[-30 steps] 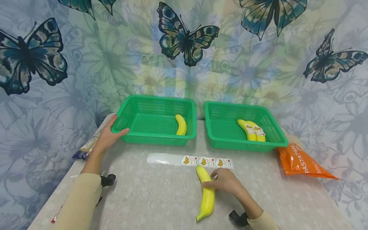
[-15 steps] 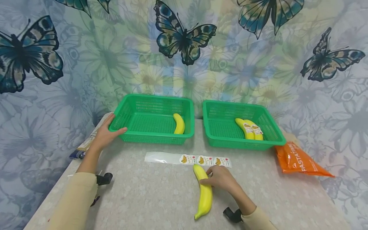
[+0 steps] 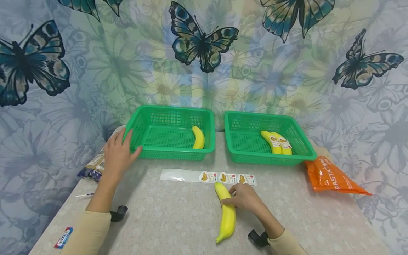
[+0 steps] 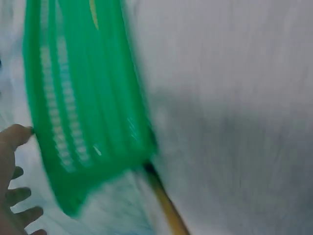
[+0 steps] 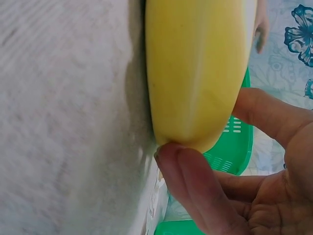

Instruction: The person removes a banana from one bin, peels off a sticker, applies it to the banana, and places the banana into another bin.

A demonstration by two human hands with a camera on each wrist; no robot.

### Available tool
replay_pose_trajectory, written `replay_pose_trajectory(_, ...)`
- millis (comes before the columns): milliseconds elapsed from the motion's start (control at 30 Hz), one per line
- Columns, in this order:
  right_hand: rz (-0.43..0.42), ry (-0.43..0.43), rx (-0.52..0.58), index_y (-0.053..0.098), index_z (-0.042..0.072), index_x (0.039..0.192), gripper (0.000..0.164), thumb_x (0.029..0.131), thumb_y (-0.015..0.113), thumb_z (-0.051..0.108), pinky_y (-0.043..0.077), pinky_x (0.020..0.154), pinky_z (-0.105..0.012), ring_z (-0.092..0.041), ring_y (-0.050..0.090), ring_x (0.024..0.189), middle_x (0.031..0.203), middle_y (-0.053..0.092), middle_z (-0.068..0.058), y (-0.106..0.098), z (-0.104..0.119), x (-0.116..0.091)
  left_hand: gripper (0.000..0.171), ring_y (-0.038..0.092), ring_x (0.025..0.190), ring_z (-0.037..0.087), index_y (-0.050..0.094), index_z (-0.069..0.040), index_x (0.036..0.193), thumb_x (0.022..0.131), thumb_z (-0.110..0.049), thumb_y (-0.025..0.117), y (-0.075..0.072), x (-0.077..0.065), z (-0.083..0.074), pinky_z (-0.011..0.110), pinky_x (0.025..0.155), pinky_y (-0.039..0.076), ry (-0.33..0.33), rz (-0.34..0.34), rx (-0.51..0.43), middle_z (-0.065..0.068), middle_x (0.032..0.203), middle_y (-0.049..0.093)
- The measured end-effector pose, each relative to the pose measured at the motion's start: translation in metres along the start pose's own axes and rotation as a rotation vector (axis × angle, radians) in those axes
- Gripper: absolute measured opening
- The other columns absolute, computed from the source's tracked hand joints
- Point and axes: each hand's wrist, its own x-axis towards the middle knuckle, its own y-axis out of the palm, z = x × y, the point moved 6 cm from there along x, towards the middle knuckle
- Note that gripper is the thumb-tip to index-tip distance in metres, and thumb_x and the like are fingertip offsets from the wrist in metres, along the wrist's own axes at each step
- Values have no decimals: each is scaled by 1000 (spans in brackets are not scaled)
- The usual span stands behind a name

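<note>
A yellow banana (image 3: 227, 219) lies on the table, its upper tip right at the label strip (image 3: 180, 175). My right hand (image 3: 246, 199) grips it near that upper end, and in the right wrist view the thumb and fingertips touch the banana (image 5: 195, 73) from opposite sides. Beside the left green basket (image 3: 172, 154), my left hand (image 3: 118, 156) is raised with its fingers spread, holding nothing. The left wrist view is blurred and shows those fingers by the basket (image 4: 88, 98). One plain banana (image 3: 199, 137) lies in this basket. Three banana labels (image 3: 227, 177) remain on the strip's right part.
On the right stands a second green basket (image 3: 267, 160) with two labelled bananas (image 3: 276, 144). An orange pasta bag (image 3: 334, 179) lies next to it. Behind my left hand are a dark and beige packet (image 3: 95, 166) and, nearer, a small blue-red wrapper (image 3: 63, 237).
My left hand has let go of the left basket's rim and lifted, its fingers spreading. The right hand keeps its grip on the banana. The view has shifted slightly.
</note>
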Motion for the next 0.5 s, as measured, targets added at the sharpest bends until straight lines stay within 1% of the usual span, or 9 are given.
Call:
replay_pose_trajectory(67, -1, 0, -3, 74, 3, 96, 44, 71, 83, 38, 44, 53, -25, -13, 55, 64, 82, 68, -2, 0, -1, -1, 70, 43, 128, 48, 48, -3, 141, 83, -30, 75, -5, -11, -27, 67, 101, 38, 87, -76, 60, 25, 146, 43)
replay_pose_trajectory(100, -2, 0, -4, 74, 3, 96, 44, 71, 83, 38, 44, 53, -25, -13, 55, 64, 82, 68, -2, -1, -1, -1, 70, 45, 128, 47, 49, -4, 140, 81, -29, 76, -6, -16, -41, 66, 101, 39, 131, -93, 64, 24, 146, 44)
replay_pose_trajectory(167, -1, 2, -5, 73, 3, 96, 44, 71, 84, 38, 44, 53, -25, -13, 55, 64, 82, 67, -2, -1, -2, -2, 69, 47, 127, 45, 51, -4, 139, 80, -29, 78, -7, -26, -71, 63, 102, 41, 213, -88, 43, 22, 146, 46)
replay_pose_trajectory(233, -2, 5, -3, 73, 3, 96, 44, 71, 84, 38, 44, 54, -25, -13, 55, 64, 82, 67, -2, -1, -2, -2, 70, 50, 125, 43, 51, -5, 139, 80, -30, 78, -4, -36, -100, 60, 102, 43, 294, -67, 7, 21, 145, 47)
replay_pose_trajectory(300, -3, 5, -6, 74, 3, 96, 44, 71, 83, 38, 44, 54, -25, -13, 55, 64, 82, 67, -2, -1, -3, -1, 70, 52, 125, 41, 51, -6, 140, 81, -32, 77, 1, -47, -127, 57, 102, 45, 356, -23, -45, 19, 144, 49)
replay_pose_trajectory(400, -4, 2, -7, 74, 3, 95, 44, 71, 83, 38, 44, 53, -25, -13, 55, 64, 82, 67, -2, 0, -2, -1, 73, 54, 126, 37, 47, -8, 143, 82, -37, 75, 12, -62, -159, 54, 102, 47, 402, 61, -151, 15, 146, 49)
replay_pose_trajectory(467, -3, -2, -6, 73, 3, 96, 44, 72, 83, 38, 45, 53, -25, -13, 56, 63, 82, 68, -2, 0, -2, 0, 76, 55, 126, 34, 45, -9, 145, 83, -40, 75, 22, -69, -176, 51, 101, 49, 420, 103, -205, 13, 147, 49)
replay_pose_trajectory(500, -1, -3, -2, 73, 2, 96, 44, 72, 83, 38, 45, 53, -25, -13, 56, 63, 81, 68, -2, 1, -1, 0, 77, 55, 126, 32, 43, -10, 147, 83, -41, 74, 28, -72, -182, 50, 100, 49, 429, 119, -215, 11, 148, 48)
